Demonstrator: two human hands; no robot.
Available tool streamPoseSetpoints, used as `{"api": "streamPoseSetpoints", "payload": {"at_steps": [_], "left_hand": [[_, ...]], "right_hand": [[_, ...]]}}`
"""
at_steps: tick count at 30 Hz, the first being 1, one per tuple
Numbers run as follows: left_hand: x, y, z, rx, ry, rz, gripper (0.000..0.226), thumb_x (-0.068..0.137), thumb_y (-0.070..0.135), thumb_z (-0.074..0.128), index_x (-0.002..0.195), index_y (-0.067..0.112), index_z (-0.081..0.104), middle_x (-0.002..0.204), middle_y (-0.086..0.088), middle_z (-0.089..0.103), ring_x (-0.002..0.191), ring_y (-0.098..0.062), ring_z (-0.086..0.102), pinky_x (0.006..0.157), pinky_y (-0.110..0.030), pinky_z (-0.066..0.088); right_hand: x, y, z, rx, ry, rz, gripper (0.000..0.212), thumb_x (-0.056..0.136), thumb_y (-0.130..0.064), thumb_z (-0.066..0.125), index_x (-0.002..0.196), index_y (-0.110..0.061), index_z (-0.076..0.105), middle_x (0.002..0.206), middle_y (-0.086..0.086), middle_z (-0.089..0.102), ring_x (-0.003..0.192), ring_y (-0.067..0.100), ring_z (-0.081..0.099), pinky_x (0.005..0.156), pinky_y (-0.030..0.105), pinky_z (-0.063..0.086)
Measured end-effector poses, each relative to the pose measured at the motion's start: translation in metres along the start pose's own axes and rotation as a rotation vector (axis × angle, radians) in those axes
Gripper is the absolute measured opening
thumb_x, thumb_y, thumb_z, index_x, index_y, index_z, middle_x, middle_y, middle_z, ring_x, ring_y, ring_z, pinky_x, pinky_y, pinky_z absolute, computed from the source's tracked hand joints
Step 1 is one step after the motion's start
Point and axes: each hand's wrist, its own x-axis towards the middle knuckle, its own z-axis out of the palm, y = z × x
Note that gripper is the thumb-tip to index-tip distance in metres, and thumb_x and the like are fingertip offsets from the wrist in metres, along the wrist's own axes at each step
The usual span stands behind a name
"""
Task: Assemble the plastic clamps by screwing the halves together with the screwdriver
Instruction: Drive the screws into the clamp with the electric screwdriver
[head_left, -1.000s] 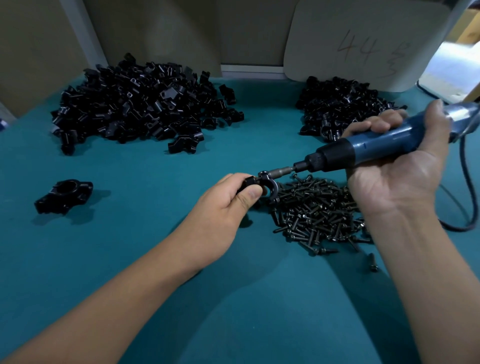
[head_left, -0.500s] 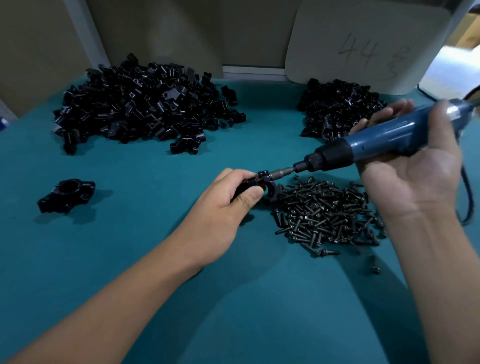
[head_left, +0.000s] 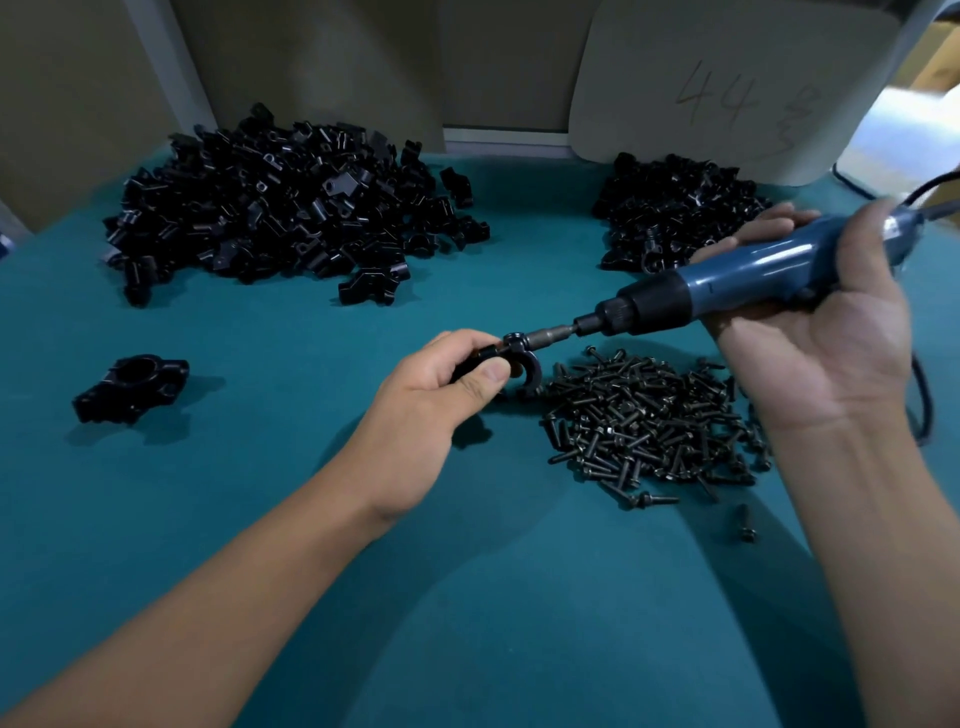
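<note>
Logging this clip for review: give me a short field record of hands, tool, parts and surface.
left hand: pinches clamp half
right hand: grips electric screwdriver, bit at the clamp
screws: loose pile beside clamp
clamp parts: large pile far left, smaller pile far right
assembled clamp: alone at left
surface: teal mat

Dim, soft shadows (edges warped).

Bench as I see it: teal cloth-covered table (head_left: 260, 519). On it, far left, a large heap of black clamp halves (head_left: 280, 208); far right, a smaller heap of black parts (head_left: 670, 208); near right, a pile of dark screws (head_left: 649, 426), with one stray screw (head_left: 745, 522) just beside it; at left, well apart, one assembled clamp (head_left: 132, 387). A pale board (head_left: 727, 78) marked "44" stands at the back edge.
</note>
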Motion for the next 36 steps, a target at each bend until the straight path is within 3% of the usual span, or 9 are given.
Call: {"api": "streamPoseSetpoints", "payload": {"at_steps": [5,8,11,14,19,22,26,33,36], "left_hand": [[0.001,-0.002,0.0,-0.03,-0.02,-0.005,0.018,0.097,0.038,0.059,0.102,0.031,0.075,0.079,0.021,0.059,0.074,-0.002,0.049,0.072,-0.021,0.038],[0.0,0.0,-0.002,-0.051,-0.03,-0.015,0.021,0.098,0.039,0.059,0.102,0.029,0.077,0.089,-0.002,0.054,0.081,-0.02,0.039,0.074,-0.037,0.033],[0.0,0.001,-0.002,-0.054,-0.024,-0.035,0.022,0.098,0.041,0.059,0.101,0.029,0.078,0.094,-0.007,0.05,0.083,-0.025,0.035,0.078,-0.046,0.026],[0.0,0.001,-0.001,-0.04,-0.023,-0.051,0.027,0.099,0.044,0.059,0.103,0.026,0.078,0.093,-0.006,0.05,0.081,-0.024,0.037,0.075,-0.044,0.028],[0.0,0.003,-0.001,-0.077,-0.013,-0.126,0.029,0.098,0.047,0.059,0.095,0.026,0.079,0.083,0.004,0.065,0.073,-0.018,0.055,0.06,-0.027,0.039],[-0.001,0.007,-0.001,-0.104,-0.033,-0.14,0.031,0.1,0.044,0.059,0.097,0.019,0.077,0.082,-0.007,0.07,0.075,-0.031,0.06,0.058,-0.034,0.039],[-0.004,0.012,0.0,-0.133,-0.088,-0.138,0.027,0.11,0.03,0.052,0.102,0.014,0.072,0.087,-0.013,0.077,0.074,-0.027,0.068,0.055,-0.03,0.04],[-0.003,0.012,-0.006,-0.187,-0.019,-0.188,0.034,0.11,0.03,0.052,0.109,0.0,0.067,0.077,-0.011,0.071,0.068,-0.019,0.053,0.056,-0.027,0.037],[-0.003,0.013,-0.005,-0.167,-0.044,-0.189,0.034,0.102,0.049,0.056,0.096,0.021,0.075,0.078,-0.01,0.072,0.067,-0.018,0.052,0.057,-0.028,0.037]], "right_hand": [[-0.001,-0.004,0.003,-0.045,0.002,-0.011,0.038,0.1,-0.034,0.074,0.124,-0.014,0.051,0.103,0.009,0.067,0.098,0.025,0.067,0.098,0.055,0.053],[-0.002,-0.003,0.004,-0.046,-0.019,-0.004,0.037,0.101,-0.032,0.073,0.125,-0.013,0.052,0.104,0.011,0.068,0.104,0.025,0.065,0.098,0.059,0.053],[-0.003,-0.003,0.004,-0.033,-0.025,0.01,0.041,0.101,-0.031,0.073,0.13,-0.013,0.05,0.107,0.012,0.066,0.113,0.025,0.061,0.101,0.067,0.05],[-0.003,-0.005,0.004,-0.041,-0.03,0.016,0.037,0.102,-0.031,0.071,0.127,-0.013,0.05,0.112,0.012,0.063,0.117,0.025,0.059,0.101,0.073,0.048],[-0.002,-0.004,0.001,-0.053,-0.012,0.023,0.031,0.101,-0.027,0.074,0.12,-0.015,0.053,0.108,0.012,0.066,0.116,0.026,0.061,0.099,0.074,0.049],[-0.002,-0.003,0.001,-0.033,-0.001,0.021,0.038,0.1,-0.025,0.076,0.126,-0.015,0.051,0.111,0.013,0.067,0.106,0.026,0.067,0.1,0.072,0.05],[-0.001,-0.001,0.001,-0.022,-0.006,-0.007,0.044,0.1,-0.026,0.076,0.133,-0.016,0.048,0.123,0.015,0.07,0.092,0.024,0.07,0.102,0.062,0.052],[-0.003,0.014,0.001,-0.142,-0.005,-0.029,0.043,0.098,-0.021,0.078,0.127,-0.009,0.049,0.117,0.014,0.069,0.107,0.031,0.071,0.106,0.056,0.053],[-0.003,0.017,0.001,-0.047,0.06,-0.049,0.03,0.099,-0.023,0.076,0.115,-0.006,0.057,0.1,0.01,0.067,0.089,0.025,0.069,0.101,0.051,0.056]]}}
